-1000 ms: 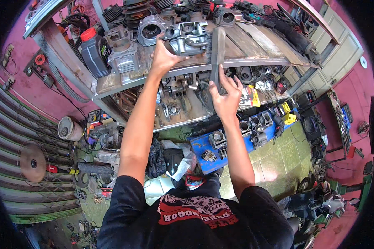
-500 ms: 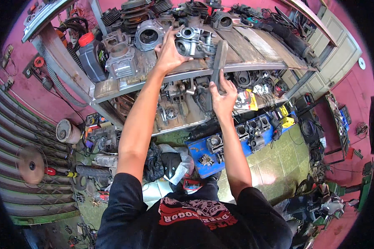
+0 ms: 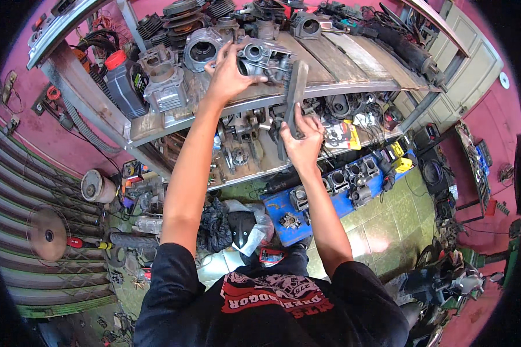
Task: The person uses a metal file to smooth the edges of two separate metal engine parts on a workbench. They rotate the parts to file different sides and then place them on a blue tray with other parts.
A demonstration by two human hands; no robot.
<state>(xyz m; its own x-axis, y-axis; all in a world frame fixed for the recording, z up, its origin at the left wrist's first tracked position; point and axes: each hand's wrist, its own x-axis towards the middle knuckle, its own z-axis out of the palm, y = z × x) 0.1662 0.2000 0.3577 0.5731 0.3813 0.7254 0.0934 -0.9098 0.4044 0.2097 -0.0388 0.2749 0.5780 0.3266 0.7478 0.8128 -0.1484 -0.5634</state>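
My left hand (image 3: 228,80) grips a grey metal engine cylinder head (image 3: 259,53) from its left side, thumb below and fingers over the top. It is held tilted at the front edge of the upper shelf. In my right hand (image 3: 304,140) is a long-handled wire brush (image 3: 298,84), held upright with fingers wrapped round its handle. Its dark bristles face left and lie against, or very close to, the right side of the cylinder head. Left of my left hand stand a round-bored casing (image 3: 202,51) and a finned cylinder block (image 3: 167,92).
The wooden shelf (image 3: 344,61) carries more engine parts along its back. A dark bottle with a red cap (image 3: 126,84) stands at its left end. On the lower shelf (image 3: 266,163) lie loose parts. Several cylinder blocks sit on a blue board (image 3: 289,234) on the floor.
The wire brush has shifted left and slightly down with my right hand. The cylinder head has turned a little in my left hand, which has moved slightly left.
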